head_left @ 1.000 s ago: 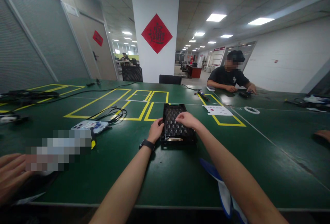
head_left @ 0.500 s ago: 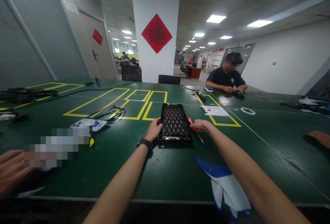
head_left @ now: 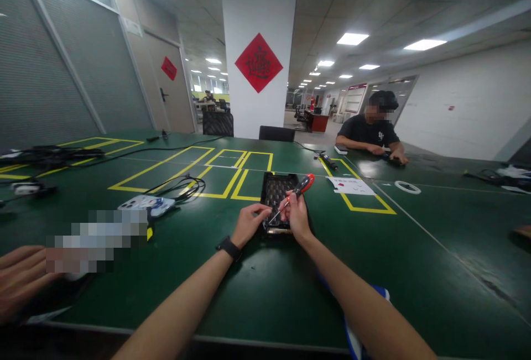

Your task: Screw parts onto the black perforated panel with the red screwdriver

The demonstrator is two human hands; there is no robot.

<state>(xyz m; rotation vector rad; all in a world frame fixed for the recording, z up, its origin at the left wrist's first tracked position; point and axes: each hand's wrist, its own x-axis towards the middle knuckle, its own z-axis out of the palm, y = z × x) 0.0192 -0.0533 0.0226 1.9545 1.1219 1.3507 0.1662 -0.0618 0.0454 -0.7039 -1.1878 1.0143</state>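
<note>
A shallow black case (head_left: 271, 188) with rows of raised shapes inside lies on the green table in front of me. My right hand (head_left: 297, 219) is closed around a red-and-black screwdriver (head_left: 306, 184), held at a slant over the case. Its shaft points down and left, toward the near left corner. There my left hand (head_left: 249, 224) has thumb and fingers pinched together, close to the screwdriver's tip. Whatever sits in that pinch is too small to make out. A blue-and-white glove (head_left: 352, 335) lies partly hidden under my right forearm.
On the left, another person's hand (head_left: 20, 274) rests near a phone (head_left: 145, 204) and black cables (head_left: 193, 186). A paper sheet (head_left: 352, 186) and a white tape ring (head_left: 407, 187) lie to the right. Across the table sits a person (head_left: 371, 128) in a black shirt.
My right hand has brought the screwdriver from beside the case to over it, handle now up. My left hand has gone from gripping the case's left side to a pinch at its near left corner.
</note>
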